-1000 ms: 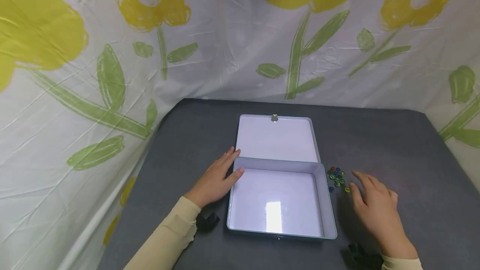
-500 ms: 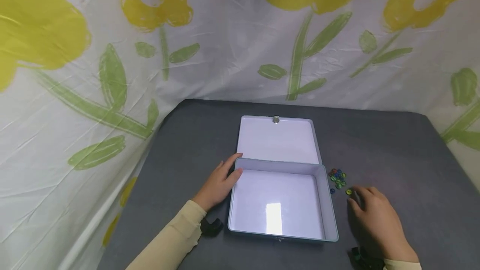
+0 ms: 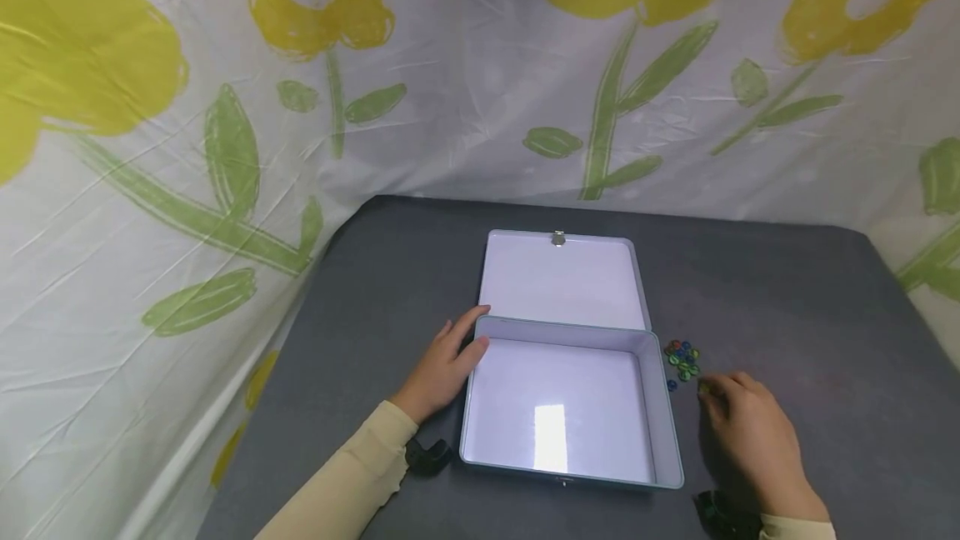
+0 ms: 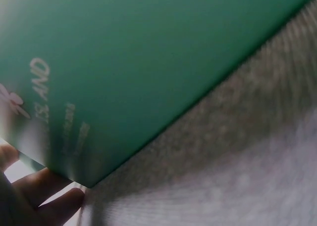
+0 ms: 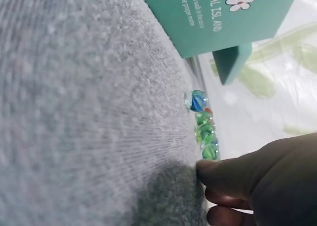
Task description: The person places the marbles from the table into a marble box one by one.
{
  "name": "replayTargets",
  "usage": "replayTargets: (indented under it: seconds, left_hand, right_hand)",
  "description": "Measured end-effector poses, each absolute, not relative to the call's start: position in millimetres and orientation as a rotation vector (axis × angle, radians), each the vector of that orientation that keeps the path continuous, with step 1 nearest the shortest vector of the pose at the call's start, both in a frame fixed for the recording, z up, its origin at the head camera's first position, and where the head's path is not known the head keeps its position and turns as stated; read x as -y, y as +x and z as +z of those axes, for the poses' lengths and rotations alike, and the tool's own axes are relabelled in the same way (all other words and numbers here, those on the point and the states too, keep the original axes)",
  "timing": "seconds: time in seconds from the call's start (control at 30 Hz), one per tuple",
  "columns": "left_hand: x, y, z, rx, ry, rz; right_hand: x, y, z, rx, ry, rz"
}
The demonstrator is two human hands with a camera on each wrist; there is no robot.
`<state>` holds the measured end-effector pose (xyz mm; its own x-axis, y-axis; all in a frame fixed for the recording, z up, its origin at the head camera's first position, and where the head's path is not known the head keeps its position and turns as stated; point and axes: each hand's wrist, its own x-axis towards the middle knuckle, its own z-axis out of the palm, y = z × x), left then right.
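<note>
A shallow tin box (image 3: 667,407), white inside and green outside, lies with its hinged lid (image 3: 562,277) folded back flat. My left hand (image 3: 438,373) grips the box's left wall near the hinge, thumb over the rim and fingers outside; the left wrist view has those fingers (image 4: 59,206) at the wall's corner. To the right of the box, my right hand (image 3: 753,432) pinches a yellow-green marble (image 3: 703,388) between thumb and index finger, low over the table; in the right wrist view the thumb (image 5: 223,174) hides it. Several glass marbles (image 3: 683,359) lie bunched beside the box.
A dark grey cloth (image 3: 780,298) covers the table. One blue marble (image 3: 672,386) sits a little apart, close to the box's right wall. A white curtain (image 3: 465,107) with yellow flowers hangs behind and at the sides. A metal clasp (image 3: 558,238) sits on the lid's far edge.
My right hand has come down beside the bunch, and its thumb and index finger have closed on the yellow-green marble. My left hand's fingers have drawn in against the box.
</note>
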<state>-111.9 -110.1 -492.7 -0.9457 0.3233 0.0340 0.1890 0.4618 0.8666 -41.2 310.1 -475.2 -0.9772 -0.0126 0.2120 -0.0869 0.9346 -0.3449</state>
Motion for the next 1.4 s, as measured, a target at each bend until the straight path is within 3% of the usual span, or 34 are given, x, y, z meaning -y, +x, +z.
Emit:
replayTargets:
  seconds: [0.23, 0.63, 0.9, 1.4]
  left_hand:
    - [109, -112, -494, -2.571, 0.464, 1.498]
    - [97, -104, -502, -2.572, 0.435, 1.493]
    - [96, -109, -501, -2.631, 0.495, 1.517]
    - [95, -109, -501, -2.646, 0.496, 1.520]
  right_hand:
    - [-301, -39, -453, 2.837, -0.001, 0.540]
    - [-274, -50, -397, 2.638, 0.274, 0.571]
    - [-217, -83, -374, 2.675, 0.500, 0.778]
    - [-132, -119, -401, 2.872, 0.907, 0.855]
